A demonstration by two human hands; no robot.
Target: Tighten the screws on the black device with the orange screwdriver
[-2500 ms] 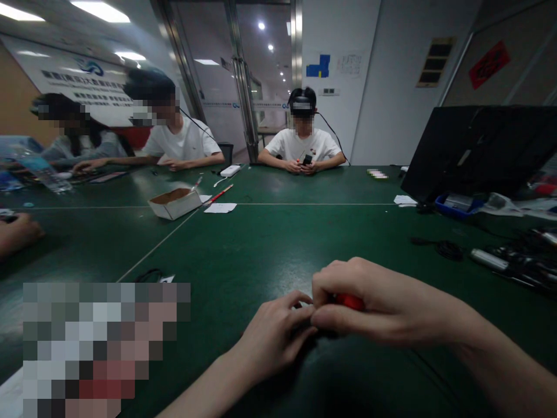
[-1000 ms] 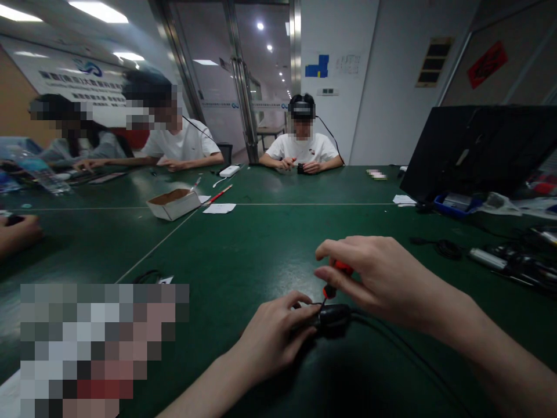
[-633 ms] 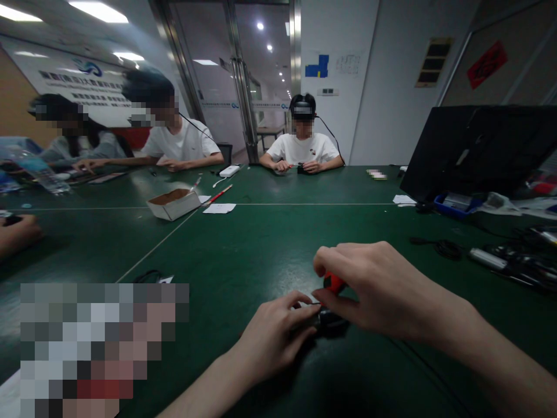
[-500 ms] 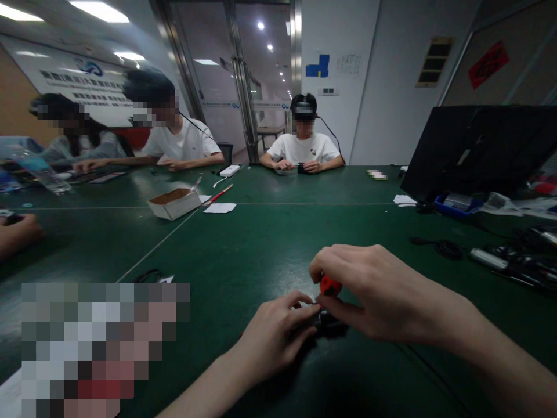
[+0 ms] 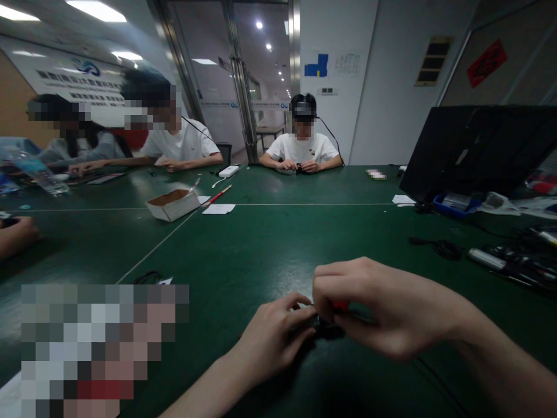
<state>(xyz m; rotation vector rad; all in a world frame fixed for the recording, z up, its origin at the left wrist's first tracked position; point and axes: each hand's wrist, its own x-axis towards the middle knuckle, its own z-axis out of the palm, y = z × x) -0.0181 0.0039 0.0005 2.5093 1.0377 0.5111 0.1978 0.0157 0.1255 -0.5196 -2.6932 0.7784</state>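
Note:
My right hand (image 5: 374, 302) is closed around a screwdriver with a red handle (image 5: 341, 305); only a bit of red shows between thumb and fingers, and its tip is hidden. Just left of it, my left hand (image 5: 276, 328) rests low over the table, thumb and fingers pinching a small black object (image 5: 327, 331). Most of that object is covered by both hands, so its kind cannot be made out. The fingertips of the two hands nearly meet above it.
A green table (image 5: 261, 249) spans the view. On it are an open white box (image 5: 173, 206), a black monitor (image 5: 478, 151), a blue tray (image 5: 455, 203), coiled cable (image 5: 446, 248) and a silver-and-black tool (image 5: 487, 260). Several people sit around; another person's hand (image 5: 20, 235) is at left.
My right hand has turned over and its wrist has bent, so the fingers now cover more of the red handle. My left hand has stayed in place on the black object.

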